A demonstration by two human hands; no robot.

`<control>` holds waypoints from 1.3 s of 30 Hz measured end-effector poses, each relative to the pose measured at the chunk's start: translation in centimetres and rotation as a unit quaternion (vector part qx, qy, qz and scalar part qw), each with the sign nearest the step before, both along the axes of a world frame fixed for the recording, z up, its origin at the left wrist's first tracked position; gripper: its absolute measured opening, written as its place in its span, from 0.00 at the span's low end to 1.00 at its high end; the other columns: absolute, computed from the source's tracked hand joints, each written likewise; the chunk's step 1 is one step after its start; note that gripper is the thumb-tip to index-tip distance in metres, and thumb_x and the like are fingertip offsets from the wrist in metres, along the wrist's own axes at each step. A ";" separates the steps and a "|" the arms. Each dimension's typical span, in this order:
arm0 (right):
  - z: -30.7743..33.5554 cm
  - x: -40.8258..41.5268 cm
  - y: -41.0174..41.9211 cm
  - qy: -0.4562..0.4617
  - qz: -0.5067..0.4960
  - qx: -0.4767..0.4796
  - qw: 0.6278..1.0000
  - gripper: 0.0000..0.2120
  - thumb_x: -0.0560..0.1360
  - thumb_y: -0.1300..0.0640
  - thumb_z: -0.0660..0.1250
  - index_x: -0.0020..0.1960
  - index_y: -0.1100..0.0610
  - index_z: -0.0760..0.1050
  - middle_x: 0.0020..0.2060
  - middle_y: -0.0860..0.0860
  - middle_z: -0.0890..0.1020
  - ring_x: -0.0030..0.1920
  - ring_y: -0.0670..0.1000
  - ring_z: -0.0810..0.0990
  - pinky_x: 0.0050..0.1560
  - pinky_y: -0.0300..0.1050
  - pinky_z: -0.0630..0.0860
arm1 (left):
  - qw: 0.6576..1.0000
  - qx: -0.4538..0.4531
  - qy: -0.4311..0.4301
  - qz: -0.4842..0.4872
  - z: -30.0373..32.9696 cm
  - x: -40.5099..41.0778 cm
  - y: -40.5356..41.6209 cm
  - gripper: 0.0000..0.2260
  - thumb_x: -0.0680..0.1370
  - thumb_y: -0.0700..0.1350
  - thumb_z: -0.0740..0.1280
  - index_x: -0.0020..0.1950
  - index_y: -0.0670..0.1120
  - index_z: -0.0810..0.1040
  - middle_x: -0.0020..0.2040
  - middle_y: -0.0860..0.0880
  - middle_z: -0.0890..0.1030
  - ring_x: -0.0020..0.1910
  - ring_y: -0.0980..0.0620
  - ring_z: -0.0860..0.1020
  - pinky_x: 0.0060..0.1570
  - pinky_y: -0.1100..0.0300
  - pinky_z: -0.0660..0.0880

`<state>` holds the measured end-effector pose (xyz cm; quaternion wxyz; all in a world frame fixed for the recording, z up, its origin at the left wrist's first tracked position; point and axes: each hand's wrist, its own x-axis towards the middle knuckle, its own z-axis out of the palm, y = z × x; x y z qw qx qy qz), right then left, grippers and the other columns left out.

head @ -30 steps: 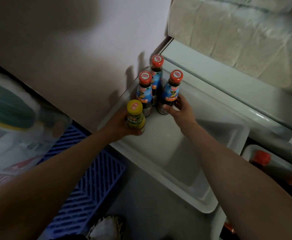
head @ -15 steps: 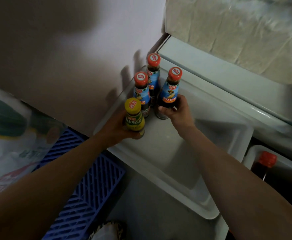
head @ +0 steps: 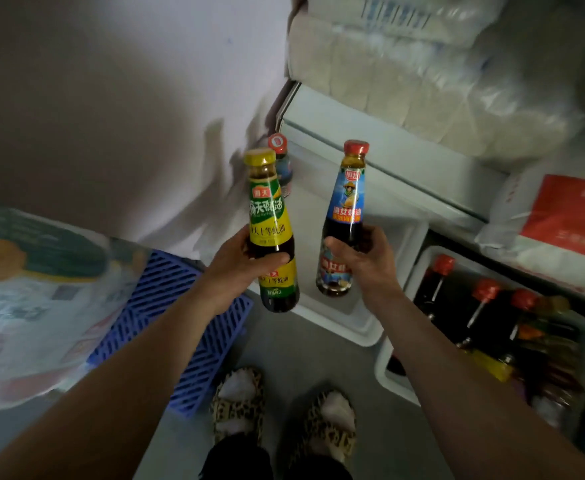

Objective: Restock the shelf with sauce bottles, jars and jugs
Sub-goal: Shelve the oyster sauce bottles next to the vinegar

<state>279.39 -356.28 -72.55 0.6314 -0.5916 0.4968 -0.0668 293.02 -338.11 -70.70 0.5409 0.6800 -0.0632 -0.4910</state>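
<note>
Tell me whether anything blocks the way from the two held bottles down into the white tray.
Nothing visible does. The left hand holds the yellow-capped bottle and the right hand the red-capped bottle above the white tray. One bottle stands only in its far corner.
</note>
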 end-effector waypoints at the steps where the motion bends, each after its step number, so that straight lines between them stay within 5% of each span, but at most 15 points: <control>1: 2.2 -0.7 0.4 0.009 -0.002 0.004 1.000 0.22 0.66 0.52 0.82 0.51 0.46 0.72 0.54 0.51 0.82 0.53 0.52 0.84 0.54 0.54 0.82 | 1.000 -0.007 0.010 0.002 2.1 -0.4 0.0 0.27 0.65 0.48 0.80 0.62 0.52 0.77 0.57 0.51 0.83 0.57 0.52 0.81 0.58 0.51 0.77; 4: 9.3 -2.3 1.6 0.021 -0.003 0.020 1.000 0.22 0.67 0.52 0.81 0.52 0.48 0.71 0.52 0.50 0.81 0.50 0.47 0.82 0.49 0.47 0.81 | 1.000 -0.015 0.017 -0.004 8.7 -1.5 -0.1 0.29 0.65 0.49 0.80 0.63 0.51 0.77 0.57 0.50 0.83 0.57 0.50 0.82 0.56 0.50 0.78; 9: 22.4 -4.4 3.3 0.037 -0.031 0.025 0.999 0.24 0.63 0.46 0.83 0.51 0.47 0.73 0.50 0.49 0.83 0.51 0.51 0.84 0.56 0.58 0.82 | 1.000 -0.022 0.013 -0.013 21.7 -2.7 0.2 0.21 0.74 0.42 0.73 0.66 0.49 0.76 0.57 0.50 0.83 0.55 0.53 0.82 0.52 0.57 0.78; 13: 34.4 -5.7 4.1 0.022 -0.055 0.021 0.998 0.25 0.62 0.45 0.83 0.51 0.47 0.73 0.51 0.50 0.83 0.50 0.51 0.85 0.53 0.57 0.83 | 0.998 -0.037 -0.010 -0.042 33.2 -2.5 0.6 0.23 0.71 0.48 0.76 0.65 0.51 0.77 0.57 0.49 0.83 0.55 0.51 0.82 0.57 0.49 0.78; 19: 51.3 -6.5 4.6 -0.053 -0.087 -0.035 0.994 0.21 0.66 0.54 0.82 0.52 0.53 0.73 0.49 0.52 0.83 0.49 0.54 0.85 0.47 0.50 0.84 | 0.992 -0.094 -0.036 -0.070 49.5 -1.4 -0.9 0.26 0.66 0.53 0.76 0.62 0.49 0.80 0.55 0.46 0.84 0.56 0.46 0.82 0.59 0.45 0.77; 23: 59.8 -6.1 2.9 -0.119 -0.126 -0.096 0.980 0.28 0.63 0.51 0.84 0.55 0.56 0.74 0.50 0.56 0.83 0.50 0.58 0.85 0.50 0.62 0.83 | 0.984 -0.143 -0.071 -0.074 59.0 -0.5 -4.8 0.26 0.60 0.56 0.77 0.55 0.49 0.81 0.49 0.48 0.85 0.48 0.49 0.84 0.53 0.48 0.79; 26: 65.7 -6.1 0.7 -0.187 -0.155 -0.134 0.961 0.27 0.66 0.58 0.82 0.58 0.63 0.73 0.48 0.58 0.81 0.45 0.55 0.85 0.49 0.59 0.84 | 0.971 -0.196 -0.101 -0.087 65.6 -0.1 -8.1 0.25 0.58 0.56 0.77 0.53 0.50 0.82 0.47 0.49 0.86 0.47 0.50 0.84 0.52 0.50 0.79; 30: 73.1 -7.1 -3.2 -0.265 -0.175 -0.194 0.928 0.29 0.64 0.58 0.83 0.57 0.64 0.71 0.51 0.64 0.82 0.47 0.61 0.85 0.48 0.59 0.84 | 0.948 -0.267 -0.150 -0.092 73.2 -0.5 -12.2 0.27 0.57 0.56 0.77 0.54 0.48 0.82 0.47 0.48 0.86 0.46 0.49 0.84 0.49 0.52 0.79; 35: 81.4 -8.4 -9.5 -0.318 -0.211 -0.267 0.885 0.23 0.66 0.57 0.82 0.53 0.61 0.72 0.47 0.58 0.83 0.44 0.55 0.86 0.43 0.53 0.84 | 0.927 -0.303 -0.197 -0.095 79.5 -1.7 -16.9 0.22 0.60 0.54 0.80 0.52 0.52 0.83 0.47 0.49 0.86 0.48 0.49 0.84 0.54 0.48 0.78; 39: 85.0 -8.8 -16.3 -0.290 -0.232 -0.298 0.879 0.31 0.61 0.48 0.84 0.58 0.57 0.77 0.50 0.51 0.86 0.48 0.50 0.87 0.49 0.52 0.84 | 0.927 -0.302 -0.216 -0.055 82.0 -2.5 -21.8 0.25 0.60 0.53 0.81 0.55 0.52 0.81 0.50 0.50 0.86 0.51 0.49 0.84 0.58 0.43 0.78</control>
